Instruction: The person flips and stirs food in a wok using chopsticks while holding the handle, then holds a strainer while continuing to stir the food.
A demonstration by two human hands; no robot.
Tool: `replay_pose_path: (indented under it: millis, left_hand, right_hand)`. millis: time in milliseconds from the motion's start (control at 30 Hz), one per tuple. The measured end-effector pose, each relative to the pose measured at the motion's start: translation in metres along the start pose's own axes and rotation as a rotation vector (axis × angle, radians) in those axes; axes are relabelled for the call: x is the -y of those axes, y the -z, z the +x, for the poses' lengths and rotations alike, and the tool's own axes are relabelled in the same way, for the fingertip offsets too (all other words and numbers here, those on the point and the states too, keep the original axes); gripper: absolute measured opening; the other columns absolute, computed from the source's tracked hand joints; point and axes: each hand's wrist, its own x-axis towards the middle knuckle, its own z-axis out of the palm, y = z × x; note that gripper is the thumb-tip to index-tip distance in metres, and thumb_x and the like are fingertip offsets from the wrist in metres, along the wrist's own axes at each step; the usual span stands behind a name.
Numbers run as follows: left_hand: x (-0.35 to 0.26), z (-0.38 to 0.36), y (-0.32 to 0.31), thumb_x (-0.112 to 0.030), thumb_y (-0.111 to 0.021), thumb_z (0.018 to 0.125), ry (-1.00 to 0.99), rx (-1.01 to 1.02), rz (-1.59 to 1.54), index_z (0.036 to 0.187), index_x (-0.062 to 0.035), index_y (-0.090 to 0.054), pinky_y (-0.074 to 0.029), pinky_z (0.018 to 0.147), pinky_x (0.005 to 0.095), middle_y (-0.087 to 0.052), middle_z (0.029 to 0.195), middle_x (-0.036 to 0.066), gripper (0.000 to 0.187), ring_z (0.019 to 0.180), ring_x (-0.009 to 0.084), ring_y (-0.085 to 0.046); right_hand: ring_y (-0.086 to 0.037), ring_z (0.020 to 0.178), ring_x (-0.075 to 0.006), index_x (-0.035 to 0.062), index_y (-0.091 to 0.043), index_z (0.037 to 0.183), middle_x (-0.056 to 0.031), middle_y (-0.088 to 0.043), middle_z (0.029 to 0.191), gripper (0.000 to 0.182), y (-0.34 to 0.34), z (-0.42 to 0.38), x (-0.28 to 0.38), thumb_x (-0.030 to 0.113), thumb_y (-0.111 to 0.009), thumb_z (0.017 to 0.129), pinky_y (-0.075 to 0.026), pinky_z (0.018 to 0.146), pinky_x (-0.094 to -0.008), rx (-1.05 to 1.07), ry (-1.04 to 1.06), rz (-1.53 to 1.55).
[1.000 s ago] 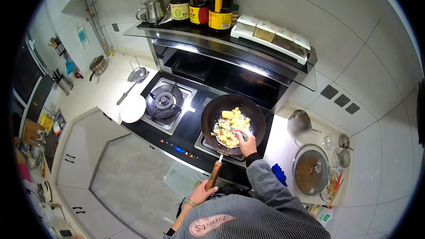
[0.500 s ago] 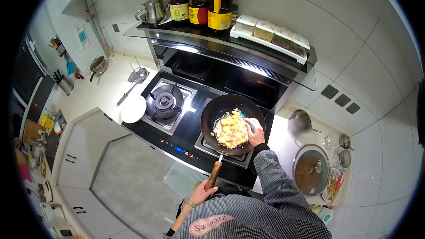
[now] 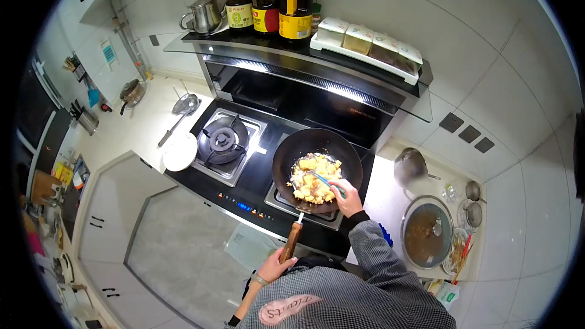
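A dark wok point(image 3: 285, 158) sits on the right burner, with chunky yellow scrambled egg point(image 3: 312, 190) in its bottom. My left hand point(image 3: 274, 267) is closed around the wok's wooden handle point(image 3: 292, 239), close to my body. Over the wok's right side, my right hand point(image 3: 348, 200) grips a thin teal utensil point(image 3: 323, 178). The utensil's tip points left into the egg. Whether it is one stick or a pair of chopsticks is too small to tell.
The left burner point(image 3: 223, 138) has a bare pan support. Left of it are a white plate point(image 3: 180, 152) and a ladle point(image 3: 173, 129). A lidded pot point(image 3: 426, 234) and a metal pan point(image 3: 411, 166) stand at right. Bottles point(image 3: 297, 21) and a seasoning box point(image 3: 365, 52) line the hood shelf.
My right hand has moved slightly down, and the utensil has swung from pointing up at the wok's far side to pointing left into the egg. My left hand stays on the handle.
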Motion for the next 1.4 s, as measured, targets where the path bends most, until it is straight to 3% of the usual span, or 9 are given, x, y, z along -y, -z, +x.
replay_pose_path:
  millis: [133,200,367,600,767,933,1033,1200,1400]
  left_hand:
    - [0.002,0.000,0.001,-0.044,-0.067,0.087,0.137,0.077,-0.026,0.123,-0.0009,-0.055,-0.048,0.086,0.0358,-0.065,0.100,0.017,0.058,0.095,0.0281,-0.063]
    - [0.008,0.001,0.000,-0.044,-0.067,0.087,0.102,0.056,0.004,0.123,-0.0013,-0.055,-0.048,0.085,0.0362,-0.065,0.099,0.017,0.058,0.094,0.0284,-0.063]
    - [0.001,-0.003,0.001,-0.045,-0.067,0.087,0.041,-0.008,0.051,0.124,-0.0020,-0.055,-0.048,0.084,0.0371,-0.065,0.098,0.017,0.058,0.092,0.0296,-0.063]
    - [0.008,0.001,0.001,-0.045,-0.067,0.087,0.102,0.043,-0.001,0.125,-0.0023,-0.055,-0.048,0.085,0.0377,-0.065,0.104,0.019,0.059,0.097,0.0320,-0.064]
    - [0.016,0.004,-0.001,-0.045,-0.067,0.087,0.069,0.048,-0.008,0.126,-0.0023,-0.054,-0.048,0.086,0.0376,-0.065,0.104,0.020,0.059,0.097,0.0323,-0.064]
    - [-0.016,-0.005,0.005,-0.044,-0.067,0.087,0.090,0.044,0.039,0.123,-0.0009,-0.055,-0.049,0.085,0.0365,-0.065,0.102,0.019,0.058,0.096,0.0298,-0.063]
    - [-0.012,-0.005,0.002,-0.044,-0.067,0.087,0.055,0.008,0.044,0.122,-0.0006,-0.055,-0.049,0.084,0.0360,-0.065,0.100,0.018,0.057,0.093,0.0286,-0.063]
    - [-0.007,-0.005,0.001,-0.044,-0.068,0.087,0.015,-0.013,0.020,0.121,-0.0003,-0.055,-0.049,0.083,0.0359,-0.065,0.097,0.017,0.057,0.090,0.0284,-0.063]
    - [-0.008,-0.004,-0.002,-0.043,-0.068,0.087,0.021,0.008,-0.004,0.116,0.0006,-0.056,-0.048,0.081,0.0369,-0.064,0.095,0.018,0.054,0.089,0.0284,-0.062]
  right_hand:
    - [-0.064,0.085,-0.0235,-0.0010,-0.067,0.105,-0.0127,-0.063,0.092,0.017,0.010,-0.011,0.020,0.009,-0.060,0.093,-0.049,0.078,-0.0306,0.057,-0.122,0.118]
    - [-0.064,0.085,-0.0250,-0.0018,-0.066,0.105,-0.0129,-0.062,0.092,0.017,-0.002,-0.015,0.015,0.008,-0.060,0.093,-0.049,0.078,-0.0312,0.092,-0.013,-0.008]
    - [-0.064,0.089,-0.0307,0.0005,-0.066,0.100,-0.0156,-0.064,0.094,0.014,-0.001,-0.014,0.027,0.010,-0.060,0.092,-0.049,0.079,-0.0347,-0.024,-0.094,0.088]
    - [-0.067,0.077,-0.0207,-0.0004,-0.065,0.101,-0.0131,-0.062,0.094,0.013,-0.001,-0.016,0.031,0.006,-0.056,0.094,-0.052,0.072,-0.0301,-0.112,-0.202,0.236]
    - [-0.068,0.080,-0.0171,-0.0034,-0.064,0.103,-0.0086,-0.059,0.101,0.015,-0.012,-0.019,0.014,0.006,-0.053,0.097,-0.054,0.071,-0.0264,0.008,-0.212,0.203]
    - [-0.068,0.078,-0.0206,-0.0003,-0.066,0.103,-0.0131,-0.064,0.095,0.014,-0.035,-0.023,-0.010,0.008,-0.058,0.094,-0.053,0.072,-0.0296,-0.082,-0.076,0.093]
    - [-0.071,0.087,-0.0206,-0.0029,-0.066,0.105,-0.0111,-0.067,0.097,0.019,-0.034,-0.017,-0.006,0.010,-0.054,0.099,-0.058,0.072,-0.0284,-0.199,-0.325,0.523]
    - [-0.071,0.087,-0.0201,-0.0050,-0.064,0.107,-0.0108,-0.067,0.097,0.021,-0.022,-0.016,0.000,0.011,-0.051,0.100,-0.057,0.072,-0.0269,-0.256,-0.333,0.446]
    - [-0.069,0.081,-0.0259,0.0007,-0.067,0.099,-0.0158,-0.065,0.089,0.014,-0.042,-0.013,-0.015,0.009,-0.059,0.092,-0.052,0.073,-0.0329,-0.232,-0.063,0.045]
